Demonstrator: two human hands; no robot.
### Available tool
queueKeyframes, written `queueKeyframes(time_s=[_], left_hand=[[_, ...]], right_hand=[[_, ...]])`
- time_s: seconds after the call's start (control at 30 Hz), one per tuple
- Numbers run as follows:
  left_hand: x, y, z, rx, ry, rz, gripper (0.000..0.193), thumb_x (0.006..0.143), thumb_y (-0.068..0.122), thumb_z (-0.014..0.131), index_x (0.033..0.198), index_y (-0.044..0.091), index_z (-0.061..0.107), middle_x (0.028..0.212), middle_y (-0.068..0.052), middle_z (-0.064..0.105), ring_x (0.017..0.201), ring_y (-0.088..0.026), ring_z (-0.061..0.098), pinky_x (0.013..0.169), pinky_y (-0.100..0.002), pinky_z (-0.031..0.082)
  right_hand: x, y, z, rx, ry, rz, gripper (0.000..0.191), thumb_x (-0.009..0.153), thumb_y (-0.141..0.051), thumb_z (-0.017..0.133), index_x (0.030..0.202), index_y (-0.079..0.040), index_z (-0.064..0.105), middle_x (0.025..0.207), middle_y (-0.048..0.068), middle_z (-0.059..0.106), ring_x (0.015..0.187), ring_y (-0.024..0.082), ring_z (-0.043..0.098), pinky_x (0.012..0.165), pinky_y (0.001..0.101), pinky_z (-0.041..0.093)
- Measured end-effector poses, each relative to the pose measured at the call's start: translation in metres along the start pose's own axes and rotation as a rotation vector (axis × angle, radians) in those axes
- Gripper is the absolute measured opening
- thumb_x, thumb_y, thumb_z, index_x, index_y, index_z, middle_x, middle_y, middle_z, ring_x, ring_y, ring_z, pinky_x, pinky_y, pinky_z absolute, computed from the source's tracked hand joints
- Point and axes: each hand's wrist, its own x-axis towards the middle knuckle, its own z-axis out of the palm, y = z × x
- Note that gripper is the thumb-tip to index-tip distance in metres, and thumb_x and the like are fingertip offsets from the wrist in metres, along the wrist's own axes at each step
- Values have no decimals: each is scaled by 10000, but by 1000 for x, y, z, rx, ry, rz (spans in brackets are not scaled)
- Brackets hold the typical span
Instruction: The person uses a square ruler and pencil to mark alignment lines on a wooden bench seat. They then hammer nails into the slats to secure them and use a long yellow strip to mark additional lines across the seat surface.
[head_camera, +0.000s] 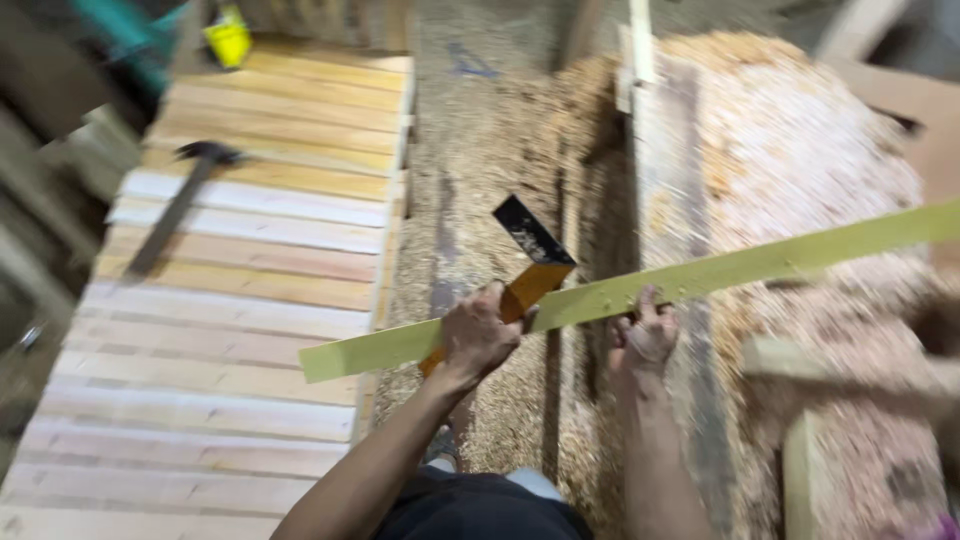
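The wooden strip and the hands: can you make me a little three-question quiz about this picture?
1. True or false: the left hand holds a try square with an orange handle against the wooden strip.
2. What tool lies on the plank panel? A) hammer B) saw C) drill
3. Fill in: the floor round the right hand is covered in ____.

Key
1. True.
2. A, the hammer.
3. Sawdust.
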Motion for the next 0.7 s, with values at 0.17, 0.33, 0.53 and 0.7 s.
queueKeyframes(time_s=[0.17,0.33,0.53,0.7], left_hand=[[2,-64,-84,-44,-23,-333,468,895,542,729,831,100,589,605,-22,602,433,-155,508,400,-346,455],[0,-105,-142,57,183,-396,416,860,473,777,894,88,621,684,-63,699,533,-196,668,515,-367,537],[1,-161,-172,130,211,-661,435,870,496,756,970,93,625,719,-87,727,580,-226,701,576,-393,558],[-1,-206,-188,262,341,-769,519,835,547,772,1019,83,632,764,-132,727,700,-300,716,612,-433,561]], right_hand=[[3,58,112,-44,-180,128,182,1037,-268,621,993,-110,543,681,-2,536,438,67,391,362,267,302],[4,107,193,-60,-288,360,210,1003,-265,664,965,-109,529,707,2,544,450,65,383,389,255,309],[12,173,272,-155,-477,507,173,1002,-239,655,958,-113,544,710,2,542,452,63,383,395,247,291],[17,221,333,-267,-650,630,195,998,-179,660,865,-105,539,561,-20,447,389,72,346,355,261,282]])
